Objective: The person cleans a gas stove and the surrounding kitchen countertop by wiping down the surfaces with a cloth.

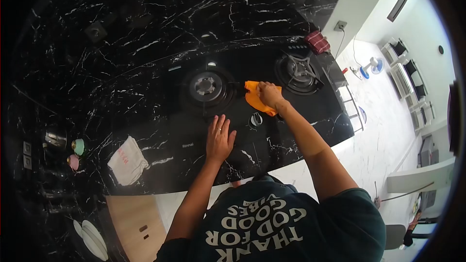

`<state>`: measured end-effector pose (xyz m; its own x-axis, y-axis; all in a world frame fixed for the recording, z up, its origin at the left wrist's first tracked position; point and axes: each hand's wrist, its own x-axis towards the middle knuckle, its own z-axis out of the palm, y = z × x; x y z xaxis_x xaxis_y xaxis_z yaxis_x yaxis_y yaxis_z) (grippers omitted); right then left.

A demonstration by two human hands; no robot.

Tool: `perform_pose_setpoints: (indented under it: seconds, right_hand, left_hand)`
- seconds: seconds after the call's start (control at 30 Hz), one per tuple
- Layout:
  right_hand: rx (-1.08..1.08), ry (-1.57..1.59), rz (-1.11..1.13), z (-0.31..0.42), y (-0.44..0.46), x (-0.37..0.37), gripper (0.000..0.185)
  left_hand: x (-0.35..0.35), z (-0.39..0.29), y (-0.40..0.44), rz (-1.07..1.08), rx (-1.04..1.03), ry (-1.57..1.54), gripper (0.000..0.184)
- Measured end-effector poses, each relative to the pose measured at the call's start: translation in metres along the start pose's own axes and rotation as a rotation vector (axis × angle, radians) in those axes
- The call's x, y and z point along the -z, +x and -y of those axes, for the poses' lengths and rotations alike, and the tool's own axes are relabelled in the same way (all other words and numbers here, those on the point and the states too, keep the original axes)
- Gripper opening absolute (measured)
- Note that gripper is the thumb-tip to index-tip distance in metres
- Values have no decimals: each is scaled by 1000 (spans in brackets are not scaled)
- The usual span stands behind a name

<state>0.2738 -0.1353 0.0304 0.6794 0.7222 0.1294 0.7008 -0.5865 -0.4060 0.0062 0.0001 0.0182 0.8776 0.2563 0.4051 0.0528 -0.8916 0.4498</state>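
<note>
My right hand point(270, 94) is closed over an orange cloth point(253, 99), pressing it on the black glass gas cooktop point(182, 123) between the two burners. My left hand point(220, 139) lies flat near the cooktop's front, fingers stretched and holding nothing; a ring shows on one finger. Just beyond its fingertips sits the left burner point(205, 86), which has no pan support on it. The right burner point(300, 70) carries a metal pan support point(305, 64). A control knob point(256, 120) stands just below the cloth.
A white cloth with red lettering point(127, 161) lies on the marble counter at left. Beyond it are a green cup point(77, 145), a pink cup point(73, 161) and a metal pot point(56, 138). A folded dark red cloth point(317, 42) rests at the back right corner.
</note>
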Motion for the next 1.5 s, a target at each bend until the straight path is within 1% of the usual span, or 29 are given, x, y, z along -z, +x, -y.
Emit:
perform_pose_setpoints:
  seconds: [0.03,0.1,0.17,0.27,0.33,0.4,0.43,0.47,0.5,0.53,0.57,0.6,0.63,0.67,0.73,0.77,0.8,0.87,0.9,1.0,1.07,1.13,1.2,1.23,1.27,1.33,1.37,1.47,1.5]
  right_hand:
    - [-75,-60,-37,3,-3,-3,17]
    - [-100,-29,-71,8,-22,-10,16]
    - [-138,21,-143,17,-49,-15,16]
    - [-83,-31,-289,34,-95,-26,18]
    - [-139,-69,-305,43,-129,-16,19]
    - [71,-78,-328,34,-155,-5,19]
    - [65,-55,-233,26,-169,1,20]
    - [93,-15,-252,13,-182,12,17]
    - [132,20,-271,0,-192,30,15]
    - [106,51,-340,-17,-196,40,11]
    - [38,16,-350,-43,-201,46,10]
    - [-30,-17,-358,-67,-204,49,9]
    - [-71,-18,-418,-80,-206,58,10]
    - [-111,-19,-477,-88,-207,62,11]
    - [-88,-32,-510,-73,-207,66,11]
    - [-65,-56,-547,-63,-206,65,11]
    - [-21,-13,-436,-52,-209,60,13]
    - [130,119,-389,-21,-210,32,17]
    - [171,148,-323,0,-210,24,20]
    - [317,265,-242,48,-194,-6,24]
    - [460,169,-95,67,-175,-26,24]
    - [489,203,-100,91,-152,-27,27]
    - [410,327,-288,113,-137,-21,29]
    - [388,290,-119,115,-133,-37,41]
    - [398,290,-115,121,-135,-44,41]
    - [365,19,-29,135,-142,-55,57]
    - [345,3,-29,132,-135,-72,70]
    - [223,34,-4,139,-108,-65,69]
    - [190,30,-26,140,-99,-64,69]
  left_hand:
    - [0,0,1,-10,-3,14,45]
    - [-3,-1,3,-35,0,47,39]
    - [-4,-1,3,-38,-1,53,39]
    - [-3,-3,4,-47,-7,67,37]
    - [-2,-5,5,-42,-20,84,36]
    - [-5,-5,4,-43,-23,92,35]
    - [-3,-6,4,-14,-4,73,35]
    - [-1,-8,3,-2,-14,80,35]
    - [0,-10,1,14,6,68,36]
    - [2,-13,-4,28,31,57,36]
    - [5,-16,-12,29,35,67,36]
    - [10,-19,-24,17,90,28,36]
    - [15,-20,-38,4,148,-10,37]
    - [20,-20,-54,-28,181,1,37]
    - [33,-17,-89,-66,288,104,38]
    - [38,-12,-109,-89,336,127,43]
    - [42,-11,-124,-103,353,149,43]
    - [55,-10,-151,-99,546,175,49]
    - [58,-6,-163,-67,591,190,52]
    - [62,-14,-168,11,621,187,57]
    - [58,-17,-167,-33,618,193,58]
    - [55,-19,-163,-54,643,211,57]
    - [56,-21,-165,-37,634,217,57]
    - [56,-21,-165,-44,625,214,57]
    - [56,-21,-166,-51,633,216,57]
    - [56,-20,-167,-39,609,222,57]
    - [56,-19,-168,-27,609,234,58]
    - [60,-19,-169,-29,585,217,58]
    - [60,-17,-170,-36,570,232,59]
